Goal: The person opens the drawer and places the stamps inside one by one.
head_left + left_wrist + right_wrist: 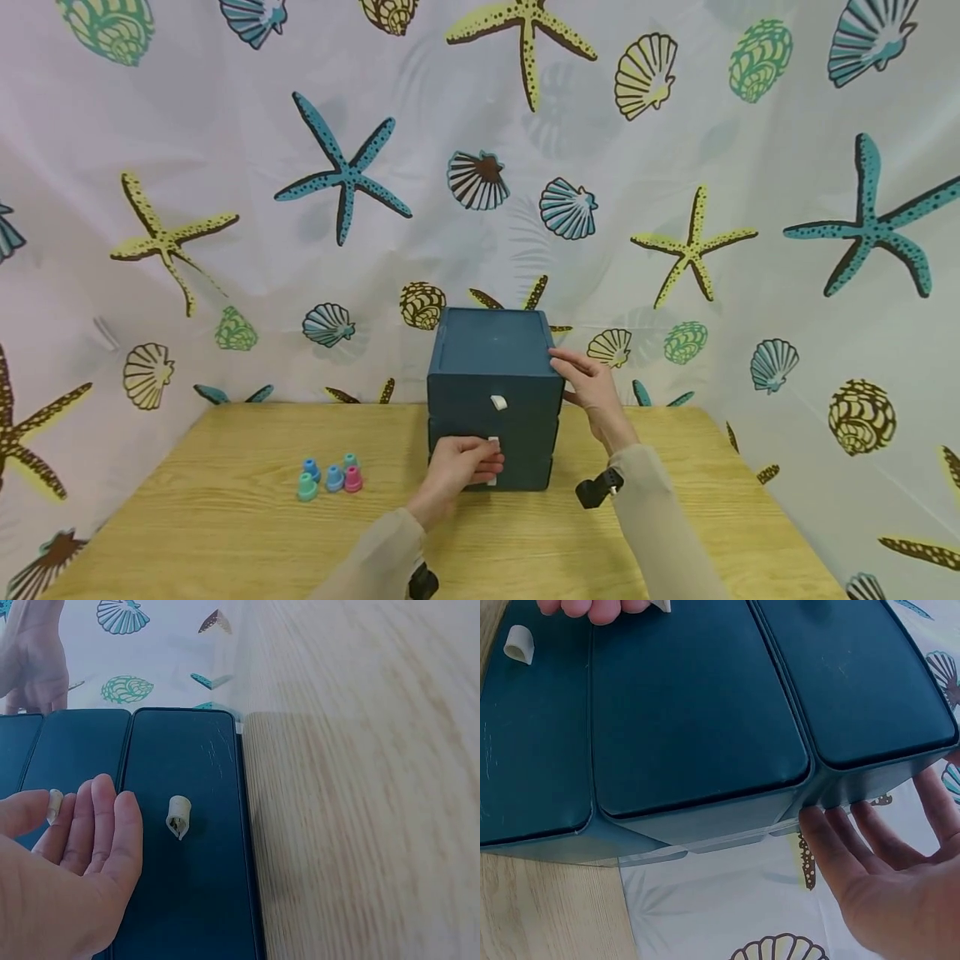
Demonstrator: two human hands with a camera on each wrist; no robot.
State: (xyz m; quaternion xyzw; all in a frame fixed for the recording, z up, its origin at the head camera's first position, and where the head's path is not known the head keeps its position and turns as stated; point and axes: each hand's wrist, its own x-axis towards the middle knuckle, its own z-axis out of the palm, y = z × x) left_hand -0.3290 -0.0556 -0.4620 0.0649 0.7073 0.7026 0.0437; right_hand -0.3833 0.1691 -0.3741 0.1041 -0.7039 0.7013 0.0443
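On the wooden counter point(225, 517), the left hand point(457, 471) pinches a small white tab point(492, 446) on the smooth blue box point(491, 367), while the right hand point(592, 387) lies flat with spread fingers on its side.

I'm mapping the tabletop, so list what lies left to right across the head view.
Small colored caps → left hand on a drawer tab → blue drawer box → right hand at the box's upper right edge.
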